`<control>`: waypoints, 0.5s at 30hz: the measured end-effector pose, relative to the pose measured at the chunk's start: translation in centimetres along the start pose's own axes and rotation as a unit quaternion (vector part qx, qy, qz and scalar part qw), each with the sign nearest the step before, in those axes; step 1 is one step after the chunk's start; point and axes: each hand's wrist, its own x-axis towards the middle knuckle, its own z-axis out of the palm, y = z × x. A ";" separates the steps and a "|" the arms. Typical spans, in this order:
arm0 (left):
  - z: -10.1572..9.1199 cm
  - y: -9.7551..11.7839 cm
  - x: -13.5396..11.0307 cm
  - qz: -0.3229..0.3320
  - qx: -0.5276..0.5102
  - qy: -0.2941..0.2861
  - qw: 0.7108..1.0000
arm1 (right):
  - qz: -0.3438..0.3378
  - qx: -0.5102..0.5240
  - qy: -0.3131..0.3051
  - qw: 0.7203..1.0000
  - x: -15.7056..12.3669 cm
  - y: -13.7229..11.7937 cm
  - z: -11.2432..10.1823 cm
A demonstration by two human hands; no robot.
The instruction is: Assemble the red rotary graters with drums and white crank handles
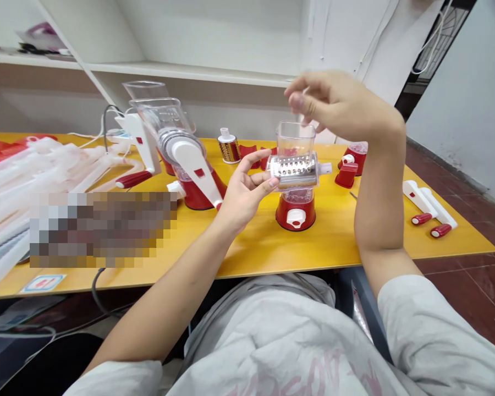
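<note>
The grey shirt (272, 341) fills the bottom, closest to the camera. Both bare arms reach up from it over the yellow bench (313, 247). The rotary grater (297, 195) stands in the middle of the bench, right in front of the person, on its red base (284, 206). I think it sits there so both hands can get to it easily.

The left hand (241, 192) is at 9 o'clock of it. Its grip is closed softly on the end of the metal drum (293, 170) — thumb on top, fingers below — likely to keep the grater from wobbling.

The right hand (342, 107) hangs in the air at 1 o'clock of the clear hopper (296, 137), not touching it. Its thumb and finger are pressed together, maybe on a small pale bit, but that is too blurry to tell.

A finished grater (181, 159) with its white handle on stands at 9 o'clock, past the left hand. Two loose crank handles (429, 209) lie at 3 o'clock, well apart. Some red parts (348, 170) sit near 2 o'clock, just behind.
</note>
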 end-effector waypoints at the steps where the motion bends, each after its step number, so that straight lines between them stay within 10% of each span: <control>1: -0.1 0.0 0.0 -0.002 0.004 -0.001 1.000 | -0.016 0.002 0.056 0.998 -0.4 0.2 -0.9; 6: 0.0 -0.2 -0.2 0.000 0.029 -0.005 1.000 | -0.051 -0.014 0.437 0.898 -2.3 4.7 -7.3; 10: 0.7 -0.1 -0.7 0.030 0.048 -0.003 0.998 | 0.101 -0.101 0.383 0.912 -6.9 10.7 -10.1; 15: 1.2 -0.1 -0.9 0.079 0.105 0.020 0.991 | 0.303 -0.232 0.263 0.886 -17.1 17.4 -7.9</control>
